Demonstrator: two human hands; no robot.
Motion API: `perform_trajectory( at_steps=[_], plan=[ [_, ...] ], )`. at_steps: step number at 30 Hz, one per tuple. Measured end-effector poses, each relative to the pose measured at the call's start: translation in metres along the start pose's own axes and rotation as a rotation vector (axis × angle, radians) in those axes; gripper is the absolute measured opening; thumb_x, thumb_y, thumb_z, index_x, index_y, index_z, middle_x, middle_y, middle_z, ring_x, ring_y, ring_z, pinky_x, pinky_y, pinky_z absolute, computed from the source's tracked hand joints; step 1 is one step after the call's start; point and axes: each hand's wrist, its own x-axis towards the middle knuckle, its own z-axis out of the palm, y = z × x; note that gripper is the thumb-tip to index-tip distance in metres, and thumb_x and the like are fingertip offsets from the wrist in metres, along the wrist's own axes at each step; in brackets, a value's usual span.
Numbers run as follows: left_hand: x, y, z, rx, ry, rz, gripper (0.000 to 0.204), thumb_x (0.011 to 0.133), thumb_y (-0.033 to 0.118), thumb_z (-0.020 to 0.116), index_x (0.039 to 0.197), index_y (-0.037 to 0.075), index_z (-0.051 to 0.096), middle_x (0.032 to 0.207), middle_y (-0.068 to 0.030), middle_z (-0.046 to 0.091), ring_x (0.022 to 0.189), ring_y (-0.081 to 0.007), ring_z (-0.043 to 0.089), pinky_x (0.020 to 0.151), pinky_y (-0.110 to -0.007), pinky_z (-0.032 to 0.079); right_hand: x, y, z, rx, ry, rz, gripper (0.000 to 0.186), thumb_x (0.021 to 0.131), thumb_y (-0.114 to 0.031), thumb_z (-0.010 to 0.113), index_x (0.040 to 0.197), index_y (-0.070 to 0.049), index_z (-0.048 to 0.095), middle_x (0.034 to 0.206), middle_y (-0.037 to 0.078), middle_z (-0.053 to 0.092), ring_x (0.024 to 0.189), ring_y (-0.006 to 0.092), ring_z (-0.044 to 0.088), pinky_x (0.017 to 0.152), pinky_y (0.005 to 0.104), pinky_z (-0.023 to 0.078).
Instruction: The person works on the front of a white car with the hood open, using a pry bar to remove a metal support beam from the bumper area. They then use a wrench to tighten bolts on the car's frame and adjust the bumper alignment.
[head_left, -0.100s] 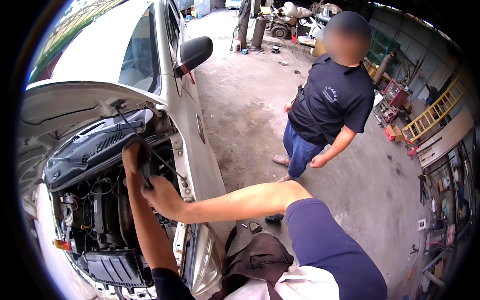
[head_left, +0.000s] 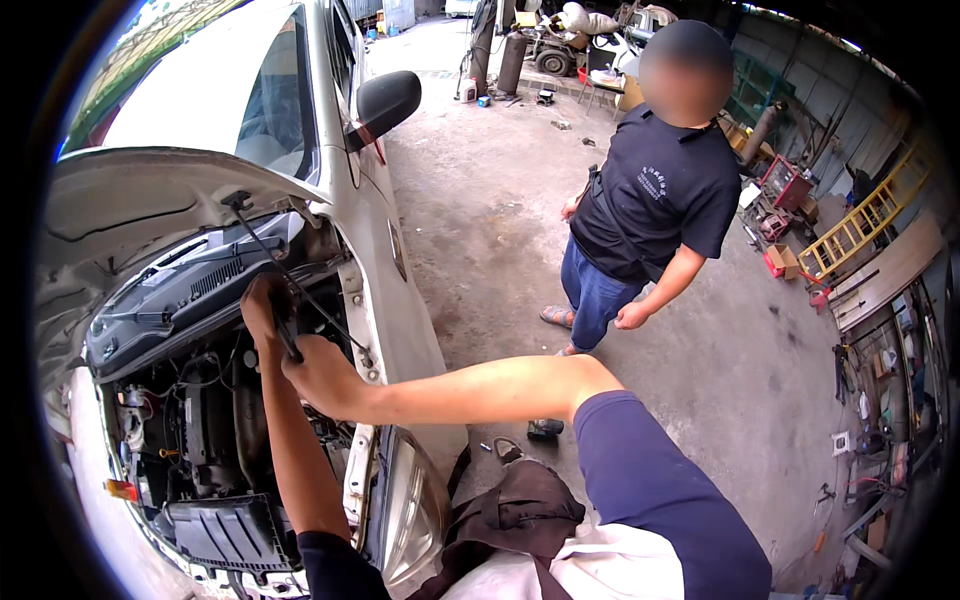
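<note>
Over the engine bay (head_left: 225, 430) of a white car, my two hands are at a dark metal bar-shaped tool (head_left: 289, 343). My left hand (head_left: 266, 306) is closed around its far end, above the back right of the bay. Just nearer and to the right, my right hand (head_left: 326, 378) grips the near end, its fingers wrapped round the bar. Whatever the tool reaches below my hands is hidden. The thin hood prop rod (head_left: 330, 325) slants down close beside both hands. The raised hood (head_left: 150, 200) stands beyond them.
Right of the car stands a person (head_left: 655, 200) in a dark shirt and cap, arms lowered. The car's side mirror (head_left: 388, 104) juts out. A yellow ladder (head_left: 865, 220) leans at the right wall near tools and boxes. A black engine cover (head_left: 225, 530) lies at the bay's front.
My right hand and the near end of the bar have shifted slightly away from me, toward my left hand. Both hands keep their hold. The view has moved a little.
</note>
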Motion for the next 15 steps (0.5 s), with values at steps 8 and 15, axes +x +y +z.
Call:
perform_trajectory(
  at_steps=[8, 15],
  plan=[
    [-0.115, 0.105, 0.004, -0.313, 0.387, -0.17, 0.045, 0.098, 0.032, 0.049, 0.13, 0.002, 0.056, 0.126, -0.0133, 0.06, 0.114, -0.0223, 0.058, 0.095, -0.033, 0.045, 0.028, -0.029, -0.04, -0.693, -0.461, -0.15, 0.038, 0.084, -0.031, 0.055, 0.089, 0.005, 0.066, 0.091, 0.028, 0.067, 0.091, 0.0398, 0.067, 0.082, 0.0455, 0.053],
    [-0.158, 0.176, 0.058, 0.57, 0.509, -0.022, 0.052, 0.099, 0.029, 0.051, 0.139, -0.002, 0.039, 0.147, -0.0313, 0.031, 0.136, -0.0477, 0.032, 0.1, -0.047, 0.041, 0.06, -0.003, -0.027, -0.635, -0.222, -0.935, 0.026, 0.077, -0.026, 0.063, 0.087, -0.002, 0.064, 0.105, 0.016, 0.06, 0.113, 0.0355, 0.052, 0.083, 0.0457, 0.05]
  ],
)
